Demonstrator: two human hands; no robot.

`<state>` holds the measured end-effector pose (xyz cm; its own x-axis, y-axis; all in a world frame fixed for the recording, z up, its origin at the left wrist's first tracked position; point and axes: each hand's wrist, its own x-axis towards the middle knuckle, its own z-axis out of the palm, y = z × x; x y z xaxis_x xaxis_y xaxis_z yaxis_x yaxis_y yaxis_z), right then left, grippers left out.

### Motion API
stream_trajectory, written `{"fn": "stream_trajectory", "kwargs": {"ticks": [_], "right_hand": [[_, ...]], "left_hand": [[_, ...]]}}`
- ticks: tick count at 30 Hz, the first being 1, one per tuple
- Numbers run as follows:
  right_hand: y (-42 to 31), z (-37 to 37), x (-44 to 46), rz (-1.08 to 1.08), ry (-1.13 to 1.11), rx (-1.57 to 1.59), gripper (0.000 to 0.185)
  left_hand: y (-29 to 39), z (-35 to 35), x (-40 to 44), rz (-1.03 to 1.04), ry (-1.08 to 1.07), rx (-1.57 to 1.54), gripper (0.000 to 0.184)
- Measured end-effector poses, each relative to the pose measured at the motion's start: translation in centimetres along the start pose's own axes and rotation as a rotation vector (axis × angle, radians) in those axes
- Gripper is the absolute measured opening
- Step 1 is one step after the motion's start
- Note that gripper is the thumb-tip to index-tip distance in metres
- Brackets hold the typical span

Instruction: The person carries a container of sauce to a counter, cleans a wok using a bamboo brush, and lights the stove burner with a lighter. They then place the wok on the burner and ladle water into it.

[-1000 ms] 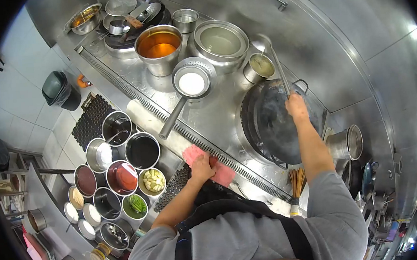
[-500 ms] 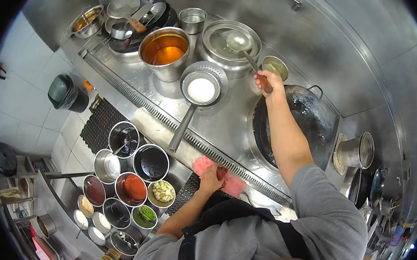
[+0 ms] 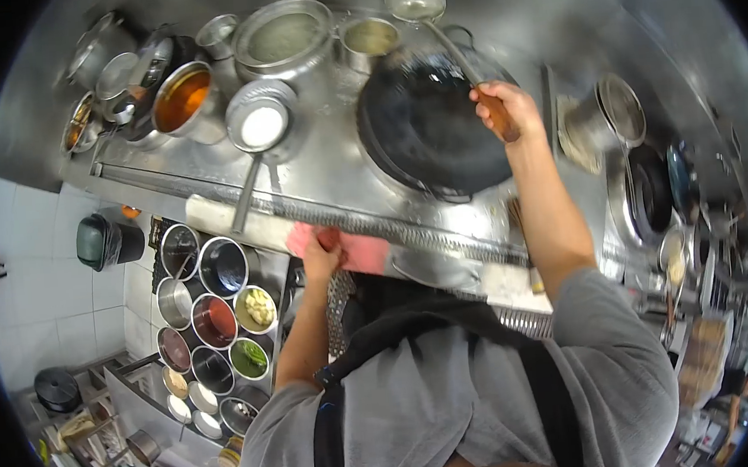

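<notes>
Steel wood-handled ladle (image 3: 455, 54) fills clenched right hand (image 3: 514, 109); left hand (image 3: 320, 261), hold unclear, touches pink cloth (image 3: 365, 254); round black wok (image 3: 423, 134) seems foodless yet.

A brown-handled metal ladle (image 3: 453, 54) slants over a wide black wok (image 3: 432, 130); a pink cloth (image 3: 363, 252) lies along the steel counter's edge (image 3: 444, 243).

My left hand (image 3: 320, 260) hides part of the pink cloth (image 3: 363, 252). I can't make out the distant clutter (image 3: 707, 425).
</notes>
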<state>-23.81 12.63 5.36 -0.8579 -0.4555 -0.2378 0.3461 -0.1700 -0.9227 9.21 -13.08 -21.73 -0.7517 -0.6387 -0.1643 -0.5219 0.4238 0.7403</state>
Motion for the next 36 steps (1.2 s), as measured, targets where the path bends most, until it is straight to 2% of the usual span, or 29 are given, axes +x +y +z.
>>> {"fn": "stream_trajectory", "kwargs": {"ticks": [1, 2, 3, 5, 10, 12, 13, 14, 16, 17, 18, 20, 21, 23, 24, 26, 28, 29, 30, 31, 32, 33, 34, 36], "right_hand": [[-0.4, -1.6, -2.1, 0.009, 0.034, -0.038, 0.027], [-0.3, -3.7, -3.4, 0.009, 0.049, -0.029, 0.027], [-0.3, -5.9, -4.6, 0.032, 0.075, -0.099, 0.034], [0.4, -9.8, -7.1, 0.086, 0.145, -0.177, 0.048], [1.5, -18.0, -10.9, 0.150, 0.090, -0.363, 0.044], [2.3, -20.0, -12.3, 0.052, 0.084, -0.854, 0.022], [3.9, -21.2, -12.9, -0.137, 0.131, -1.213, 0.025], [4.6, -21.4, -14.1, -0.135, 0.131, -1.203, 0.025], [5.9, -20.0, -16.6, -0.213, 0.189, -1.420, 0.032], [6.9, -19.1, -17.3, -0.200, 0.172, -1.406, 0.032], [8.1, -18.1, -17.6, -0.186, 0.152, -1.391, 0.032], [9.7, -14.9, -17.0, 0.042, 0.103, -1.014, 0.030], [10.3, -13.2, -17.0, -0.051, 0.057, -0.927, 0.028], [10.9, -10.7, -18.6, -0.300, 0.018, -0.734, 0.024], [11.0, -9.7, -20.5, -0.459, 0.031, -0.627, 0.023], [12.0, -10.7, -25.7, -0.376, -0.022, -0.652, 0.019], [16.8, -13.8, -29.6, -0.203, -0.088, -0.785, 0.017], [20.5, -15.6, -31.0, -0.168, 0.013, -0.755, 0.019], [24.5, -17.9, -32.3, -0.052, 0.043, -0.835, 0.021], [28.4, -20.0, -33.1, 0.065, 0.072, -0.911, 0.023], [31.5, -21.0, -33.6, 0.288, 0.142, -0.969, 0.025], [34.6, -22.0, -33.2, 0.506, 0.213, -1.022, 0.027], [39.4, -23.6, -32.5, 0.500, 0.210, -1.008, 0.027], [47.6, -26.2, -31.1, -0.060, 0.375, -1.333, 0.032]], "left_hand": [[-0.5, 0.3, -0.7, 0.025, 0.056, 0.038, 0.060], [-0.7, 0.6, -0.6, 0.059, 0.126, 0.068, 0.062], [-0.1, 0.4, -0.9, 0.030, 0.130, 0.098, 0.064], [0.8, 0.5, -1.3, -0.017, 0.143, 0.094, 0.058], [0.6, 1.2, -0.9, -0.035, 0.149, 0.162, 0.053], [1.0, 1.0, -0.8, -0.007, 0.145, 0.249, 0.055], [2.1, 0.4, -1.0, -0.113, 0.038, 0.239, 0.056], [2.3, 0.8, -1.4, -0.112, 0.039, 0.250, 0.056], [2.7, 1.6, -1.2, 0.231, 0.366, 0.396, 0.061], [5.6, 1.6, -1.7, 0.221, 0.340, 0.285, 0.068], [8.9, 3.1, -3.0, 0.211, 0.234, 0.174, 0.063], [15.5, 6.2, -5.5, 0.157, 0.031, -0.046, 0.056], [18.9, 8.4, -7.5, 0.222, -0.123, -0.270, 0.062], [27.7, 9.0, -11.7, -0.330, -0.655, -1.014, 0.063], [29.7, 9.3, -11.9, -0.311, -0.706, -1.173, 0.069], [30.0, 8.6, -10.7, -0.335, -0.623, -0.999, 0.073], [29.1, 6.8, -8.7, -0.292, -0.484, -0.811, 0.071], [29.4, 5.3, -7.4, -0.318, -0.465, -0.741, 0.071], [29.2, 4.0, -5.9, -0.346, -0.513, -0.755, 0.071], [28.4, 3.0, -4.3, -0.328, -0.542, -0.620, 0.069], [27.4, 2.5, -3.1, -0.313, -0.571, -0.482, 0.066], [26.8, 2.2, -2.1, -0.307, -0.564, -0.470, 0.066], [26.0, 2.1, -1.3, -0.293, -0.594, -0.401, 0.064], [24.7, 2.6, -0.7, -0.295, -0.607, -0.327, 0.063]]}}
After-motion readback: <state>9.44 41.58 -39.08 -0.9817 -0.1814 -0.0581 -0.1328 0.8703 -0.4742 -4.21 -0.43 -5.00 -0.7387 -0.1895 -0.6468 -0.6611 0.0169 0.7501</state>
